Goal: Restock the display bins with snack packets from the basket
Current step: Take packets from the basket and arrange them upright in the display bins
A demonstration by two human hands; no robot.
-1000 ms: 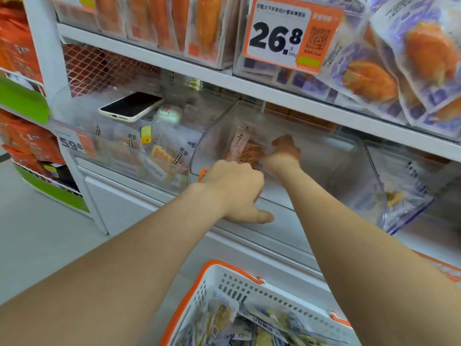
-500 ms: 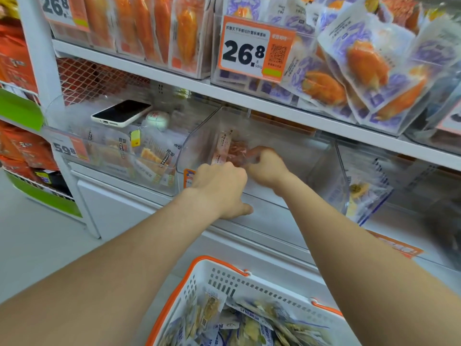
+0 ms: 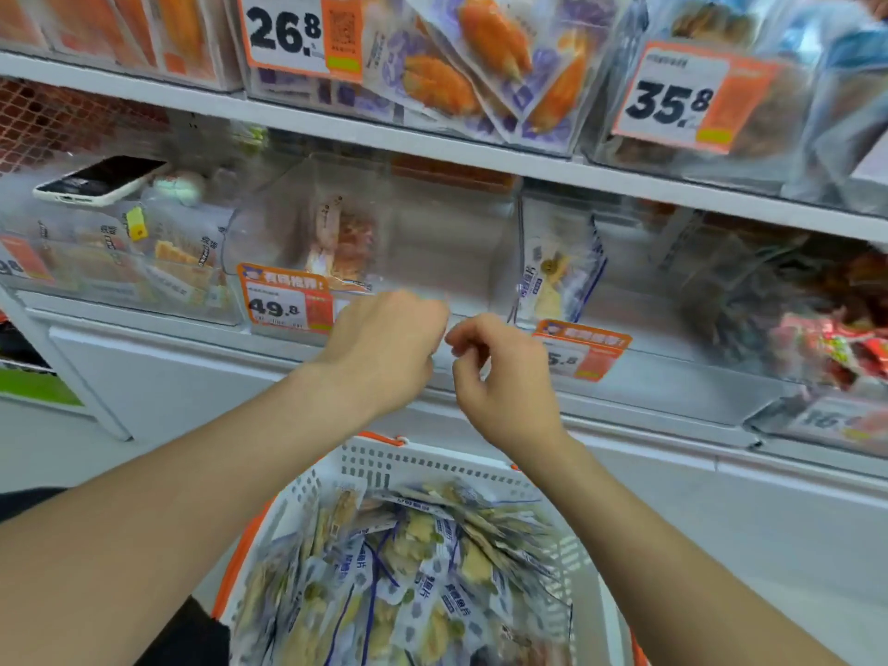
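Curling just in front of the clear plastic display bin, the left hand shows only its back, so whether it grips the bin's lip cannot be told, while the right hand beside it has fingers bent in close around nothing visible. Beyond the fingertips a few orange-tinted snack packets stand inside the bin, an orange-and-white 49.8 price tag sits left of the left knuckles, and below both wrists the white slotted plastic basket with an orange rim holds heaped blue-and-white snack packets.
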